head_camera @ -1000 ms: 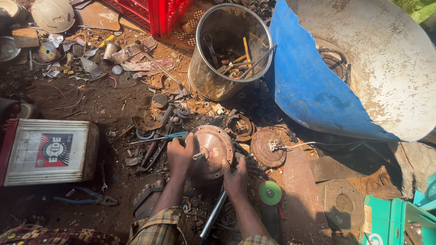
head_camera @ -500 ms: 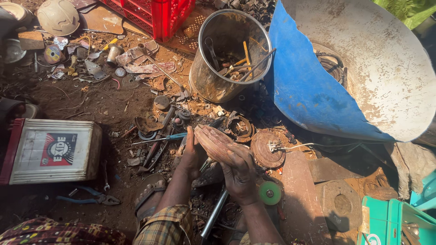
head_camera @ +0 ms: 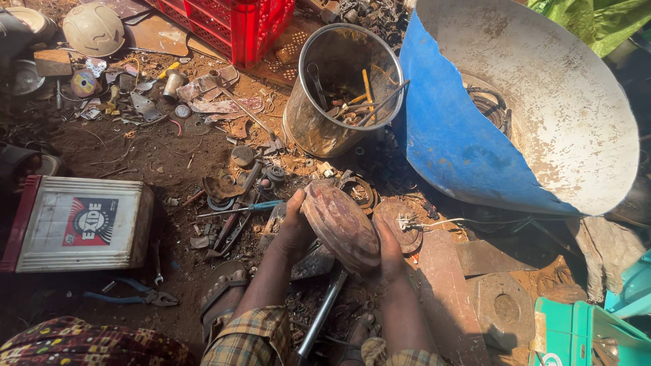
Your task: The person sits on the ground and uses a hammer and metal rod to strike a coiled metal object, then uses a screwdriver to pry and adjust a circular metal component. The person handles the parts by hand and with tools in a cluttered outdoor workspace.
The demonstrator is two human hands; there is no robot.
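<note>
Bare dirt strewn with rusty scrap lies below, with a metal bucket [head_camera: 342, 88] of tools, a cut blue drum [head_camera: 515, 108] and a white battery [head_camera: 78, 224] around. Both hands clasp a rusty round disc [head_camera: 341, 225] tilted on edge between them: left hand [head_camera: 293, 230] on its left rim, right hand [head_camera: 392, 251] closed on its lower right rim

Bare dirt ground [head_camera: 135, 159] carries all items. Lying on it: white battery case [head_camera: 78, 224] at left, blue-handled pliers [head_camera: 132, 296] just below it, dented metal bucket [head_camera: 342, 88] of tools, red crate [head_camera: 234, 27], cut blue drum [head_camera: 515, 102], scattered rusty scrap [head_camera: 224, 190].
</note>
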